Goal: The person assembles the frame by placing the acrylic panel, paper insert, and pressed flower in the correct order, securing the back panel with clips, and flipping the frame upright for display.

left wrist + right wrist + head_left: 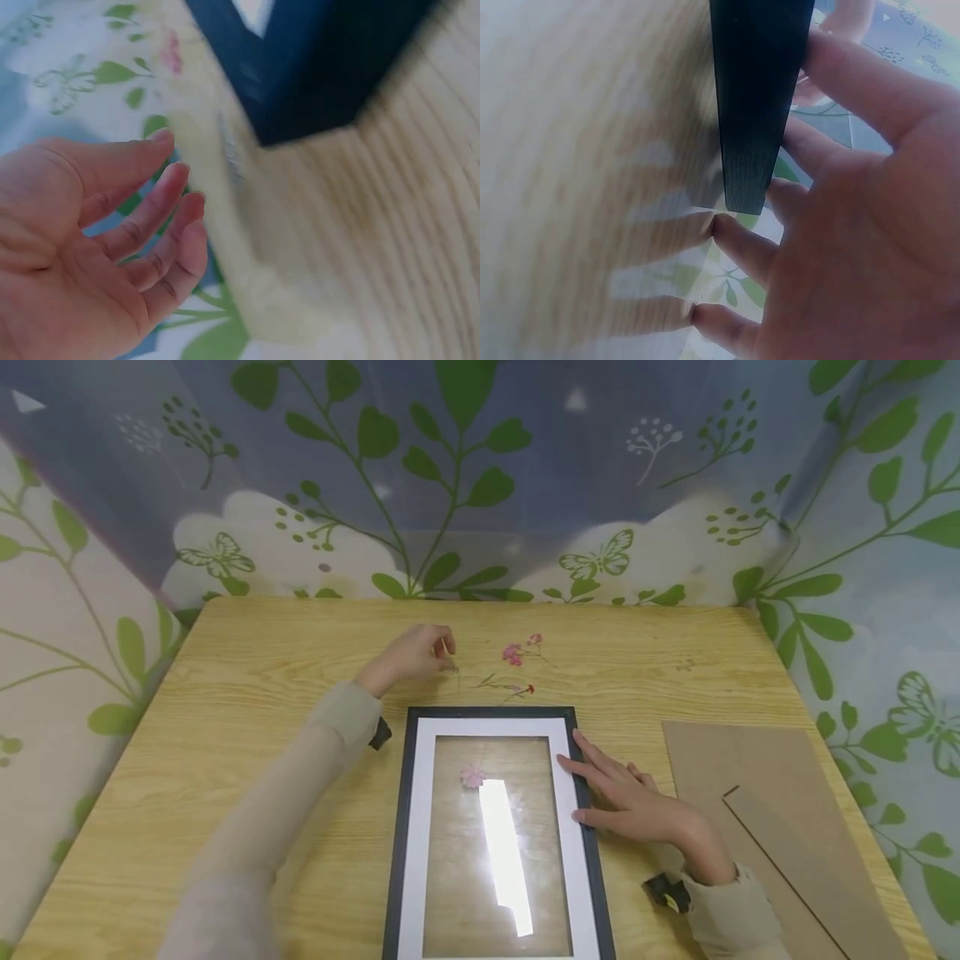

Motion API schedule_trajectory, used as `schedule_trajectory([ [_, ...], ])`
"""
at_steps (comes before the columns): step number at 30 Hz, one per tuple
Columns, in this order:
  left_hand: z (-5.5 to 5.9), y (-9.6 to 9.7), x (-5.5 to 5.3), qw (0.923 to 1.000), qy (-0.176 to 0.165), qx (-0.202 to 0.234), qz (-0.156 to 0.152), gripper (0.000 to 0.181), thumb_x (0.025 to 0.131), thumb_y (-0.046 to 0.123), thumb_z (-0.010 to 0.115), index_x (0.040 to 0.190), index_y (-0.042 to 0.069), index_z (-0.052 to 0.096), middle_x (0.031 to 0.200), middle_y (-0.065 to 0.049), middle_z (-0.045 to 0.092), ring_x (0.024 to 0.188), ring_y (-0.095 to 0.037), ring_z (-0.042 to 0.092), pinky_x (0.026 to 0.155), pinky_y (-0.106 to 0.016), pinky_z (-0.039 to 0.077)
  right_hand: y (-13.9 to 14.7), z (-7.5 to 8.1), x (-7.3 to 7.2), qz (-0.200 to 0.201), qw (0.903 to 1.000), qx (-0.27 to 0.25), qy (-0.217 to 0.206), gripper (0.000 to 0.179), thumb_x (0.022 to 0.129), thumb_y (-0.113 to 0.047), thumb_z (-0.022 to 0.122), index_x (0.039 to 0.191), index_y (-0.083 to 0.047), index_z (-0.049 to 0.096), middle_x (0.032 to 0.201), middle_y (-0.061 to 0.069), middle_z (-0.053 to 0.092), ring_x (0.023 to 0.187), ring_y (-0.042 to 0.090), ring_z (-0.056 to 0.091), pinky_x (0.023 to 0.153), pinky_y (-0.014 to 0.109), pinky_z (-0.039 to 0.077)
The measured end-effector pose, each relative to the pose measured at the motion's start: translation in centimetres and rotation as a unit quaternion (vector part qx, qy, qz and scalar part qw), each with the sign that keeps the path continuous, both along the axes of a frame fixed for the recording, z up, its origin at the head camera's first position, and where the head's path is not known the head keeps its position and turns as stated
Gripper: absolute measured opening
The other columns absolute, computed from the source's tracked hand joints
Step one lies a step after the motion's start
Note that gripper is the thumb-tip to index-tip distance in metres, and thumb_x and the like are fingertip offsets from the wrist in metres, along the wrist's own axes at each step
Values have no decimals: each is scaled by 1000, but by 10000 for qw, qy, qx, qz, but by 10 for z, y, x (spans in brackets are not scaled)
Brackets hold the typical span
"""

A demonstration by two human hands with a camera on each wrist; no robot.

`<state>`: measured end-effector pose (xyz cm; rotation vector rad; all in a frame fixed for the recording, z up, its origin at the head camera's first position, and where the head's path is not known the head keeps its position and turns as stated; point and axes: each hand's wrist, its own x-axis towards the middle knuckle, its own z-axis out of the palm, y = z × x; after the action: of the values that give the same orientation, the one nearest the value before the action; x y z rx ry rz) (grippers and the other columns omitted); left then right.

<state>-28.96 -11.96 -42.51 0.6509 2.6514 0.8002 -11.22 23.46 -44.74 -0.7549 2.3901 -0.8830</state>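
Note:
A black picture frame (399, 860) with a white mat lies on the table, its glass reflecting a bright light. One pink pressed flower (472, 777) shows inside the mat opening, upper left. My right hand (637, 802) rests with spread fingers on the frame's right edge. Beyond the frame's top left corner, my left hand (411, 656) hovers with loosely bent fingers; the left wrist view shows nothing between them. Close to its fingertips lies a small thin sprig (454, 670). Pink pressed blossoms (513, 653) and a red-tipped stem (529, 690) lie just to the right.
A brown backing board (780, 777) with a dark-edged flap lies at the right of the wooden table (285, 643). Another faint small sprig (686, 665) lies at the back right. Leaf-patterned walls (480, 560) border the table's back and sides.

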Motion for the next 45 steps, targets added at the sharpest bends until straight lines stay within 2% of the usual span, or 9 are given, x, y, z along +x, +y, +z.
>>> schedule_trajectory([
  [4, -11, -1, -9, 9998, -199, -46, -25, 23, 91, 4, 68, 113, -3, 64, 105, -16, 64, 99, -30, 60, 89, -41, 50, 1, -1, 0, 17, 10000, 28, 16, 67, 101, -35, 57, 158, -16, 27, 166, 11, -5, 149, 41, 4, 100, 79, 6],
  [8, -18, 1, -13, 9996, -216, -172, -23, 17, 91, 6, 69, 106, -1, 65, 107, -16, 64, 102, -30, 59, 93, -42, 49, 2, -4, 0, 7, 10000, 68, 21, 69, 100, -36, 58, 158, -18, 26, 166, 9, -6, 149, 40, 4, 101, 79, 6],
  [13, -18, 5, -14, 9994, -197, -267, 67, 9, 87, 2, 69, 94, 0, 64, 100, -14, 64, 98, -29, 58, 92, -42, 49, 3, -6, -1, 2, 10000, 78, 47, 70, 100, -37, 58, 159, -18, 25, 166, 8, -7, 150, 39, 4, 102, 78, 6],
  [21, -17, 5, -15, 9979, -482, -373, 198, 10, 89, 6, 71, 92, 0, 63, 97, -12, 63, 93, -27, 56, 90, -41, 48, 2, -3, 0, -18, 9999, 60, 91, 68, 101, -37, 57, 158, -18, 26, 166, 10, -5, 149, 42, 5, 100, 79, 7],
  [29, -12, -4, -17, 9974, -546, 467, 86, 10, 86, 1, 71, 91, 0, 62, 89, -11, 63, 84, -23, 58, 79, -34, 51, 2, -4, -1, -22, 9999, 136, 69, 69, 100, -39, 58, 159, -19, 26, 166, 8, -6, 149, 40, 5, 101, 78, 7],
  [32, -4, -8, -18, 9953, -596, 761, -63, 12, 88, 1, 69, 97, -3, 62, 87, -11, 63, 81, -22, 60, 74, -32, 50, 3, -5, -1, -32, 9999, 152, 76, 69, 100, -39, 58, 159, -19, 25, 166, 8, -6, 149, 41, 5, 101, 79, 7],
  [36, 15, -5, -12, 9918, -738, 985, -333, 20, 90, 2, 69, 107, -5, 63, 86, -11, 66, 81, -22, 63, 75, -34, 51, 2, -4, -1, -46, 9999, 155, 6, 70, 100, -39, 58, 159, -21, 25, 167, 7, -7, 149, 41, 5, 101, 79, 6],
  [41, 37, 14, 7, 9856, -921, 881, -1107, 20, 90, -2, 68, 109, -4, 64, 87, -13, 68, 83, -23, 64, 82, -37, 52, 2, -3, -1, -89, 9997, 191, -96, 70, 100, -40, 57, 159, -21, 25, 167, 6, -8, 150, 39, 3, 103, 78, 4],
  [45, 42, 37, 29, 9757, -1027, 572, -1847, 15, 89, -4, 68, 103, -1, 65, 87, -11, 67, 80, -19, 62, 79, -31, 53, 2, -3, -1, -84, 9998, 191, -64, 69, 100, -40, 57, 159, -22, 26, 167, 7, -7, 149, 40, 4, 102, 78, 4],
])
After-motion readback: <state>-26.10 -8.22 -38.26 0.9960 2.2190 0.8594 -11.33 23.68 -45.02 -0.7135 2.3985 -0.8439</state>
